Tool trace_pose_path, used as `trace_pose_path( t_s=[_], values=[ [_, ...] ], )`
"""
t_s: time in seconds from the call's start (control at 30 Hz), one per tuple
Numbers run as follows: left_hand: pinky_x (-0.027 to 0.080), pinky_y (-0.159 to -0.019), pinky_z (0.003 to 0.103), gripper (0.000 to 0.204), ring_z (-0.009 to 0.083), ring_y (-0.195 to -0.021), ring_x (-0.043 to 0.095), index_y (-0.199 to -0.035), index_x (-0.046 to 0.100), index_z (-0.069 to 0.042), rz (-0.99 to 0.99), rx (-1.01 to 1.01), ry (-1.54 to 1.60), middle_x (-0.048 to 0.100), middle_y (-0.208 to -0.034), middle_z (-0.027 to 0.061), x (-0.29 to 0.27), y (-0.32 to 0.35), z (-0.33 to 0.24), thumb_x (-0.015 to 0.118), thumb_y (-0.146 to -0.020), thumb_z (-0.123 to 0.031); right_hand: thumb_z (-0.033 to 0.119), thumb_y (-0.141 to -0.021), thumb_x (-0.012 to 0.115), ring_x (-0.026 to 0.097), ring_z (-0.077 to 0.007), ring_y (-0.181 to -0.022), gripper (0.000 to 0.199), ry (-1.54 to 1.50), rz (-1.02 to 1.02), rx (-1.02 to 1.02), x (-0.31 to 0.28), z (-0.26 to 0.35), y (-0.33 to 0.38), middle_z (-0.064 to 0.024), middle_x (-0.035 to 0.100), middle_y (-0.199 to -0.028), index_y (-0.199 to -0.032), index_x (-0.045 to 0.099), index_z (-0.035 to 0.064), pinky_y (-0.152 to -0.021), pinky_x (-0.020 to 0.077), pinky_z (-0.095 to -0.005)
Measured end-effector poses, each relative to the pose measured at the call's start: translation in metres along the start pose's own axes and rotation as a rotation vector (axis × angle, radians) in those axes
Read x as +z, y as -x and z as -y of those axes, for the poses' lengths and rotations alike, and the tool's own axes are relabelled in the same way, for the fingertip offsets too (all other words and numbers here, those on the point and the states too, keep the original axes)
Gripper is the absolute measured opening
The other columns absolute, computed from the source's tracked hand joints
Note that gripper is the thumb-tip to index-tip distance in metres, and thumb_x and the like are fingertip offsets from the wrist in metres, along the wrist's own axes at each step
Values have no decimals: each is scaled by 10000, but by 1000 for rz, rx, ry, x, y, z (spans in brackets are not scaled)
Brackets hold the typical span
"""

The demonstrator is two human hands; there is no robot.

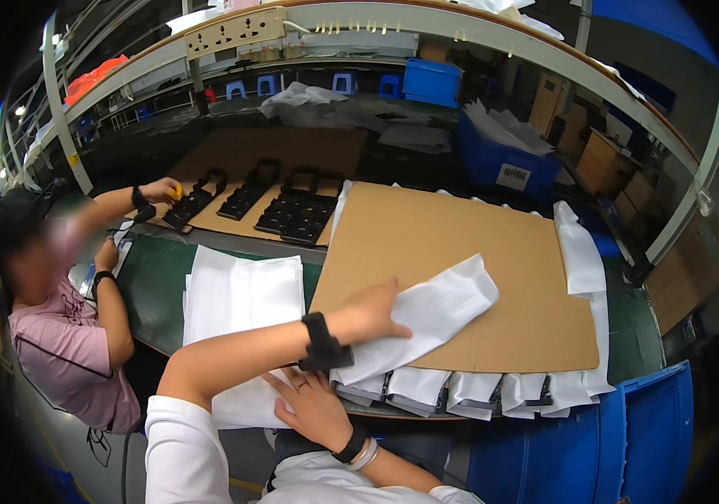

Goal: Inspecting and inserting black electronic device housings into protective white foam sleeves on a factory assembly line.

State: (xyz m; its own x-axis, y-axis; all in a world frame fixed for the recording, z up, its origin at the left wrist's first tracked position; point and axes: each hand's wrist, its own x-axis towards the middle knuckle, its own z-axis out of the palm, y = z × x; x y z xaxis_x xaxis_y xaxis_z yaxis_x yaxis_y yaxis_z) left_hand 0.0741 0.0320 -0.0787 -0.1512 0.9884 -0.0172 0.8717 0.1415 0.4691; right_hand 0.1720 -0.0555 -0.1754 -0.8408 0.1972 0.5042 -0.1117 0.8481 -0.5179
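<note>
My left hand (366,312) reaches across to the right and grips the left edge of a white foam pouch (443,304). The pouch lies slantwise over a brown cardboard sheet (460,227), its lower end past the sheet's near edge. Whether anything is inside it, I cannot tell. Under my left forearm, my right hand (316,410) rests with fingers spread on white foam sheets or pouches (242,294). Beneath the cardboard, a row of white-wrapped pieces (473,391) sticks out at the near edge, with dark parts showing between them.
To the left, a co-worker's hand (162,191) holds something small and yellow at black slotted frames (296,214) on cardboard. A blue bin (502,151) of white sheets stands far right; a blue crate (645,428) is near right. A shelf rail with a socket strip (236,30) crosses above.
</note>
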Motion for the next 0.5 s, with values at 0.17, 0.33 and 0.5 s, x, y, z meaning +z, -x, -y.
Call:
trace_pose_path(
  t_s=[0.17, 0.33, 0.5],
  values=[
    [446, -903, 325, 498, 294, -1096, 553, -1280, 461, -8, -41, -14, 304, 558, -1200, 209, -65, 38, 10, 596, -814, -119, 201, -827, 542, 380, -348, -1268, 487, 1, 51, 55, -4, -3, 2, -162, 455, -1338, -1305, 485, 122, -1048, 315, -455],
    [474, -793, 374, 627, 356, -944, 541, -1355, 380, -15, -397, -191, -198, 497, -1067, 188, -87, 142, 7, 596, -767, -28, 212, -838, 525, 360, -317, -1297, 505, 33, 20, 56, -6, -1, 1, -126, 437, -1364, -1330, 454, 123, -1046, 320, -443],
    [412, -878, 374, 740, 354, -971, 500, -1385, 338, -18, -375, -88, -278, 412, -1192, 184, -59, 180, 26, 686, -737, -103, 223, -836, 536, 379, -305, -1283, 530, 53, -14, 33, -3, -2, 0, -118, 437, -1369, -1347, 439, 121, -1031, 333, -441]
  ],
)
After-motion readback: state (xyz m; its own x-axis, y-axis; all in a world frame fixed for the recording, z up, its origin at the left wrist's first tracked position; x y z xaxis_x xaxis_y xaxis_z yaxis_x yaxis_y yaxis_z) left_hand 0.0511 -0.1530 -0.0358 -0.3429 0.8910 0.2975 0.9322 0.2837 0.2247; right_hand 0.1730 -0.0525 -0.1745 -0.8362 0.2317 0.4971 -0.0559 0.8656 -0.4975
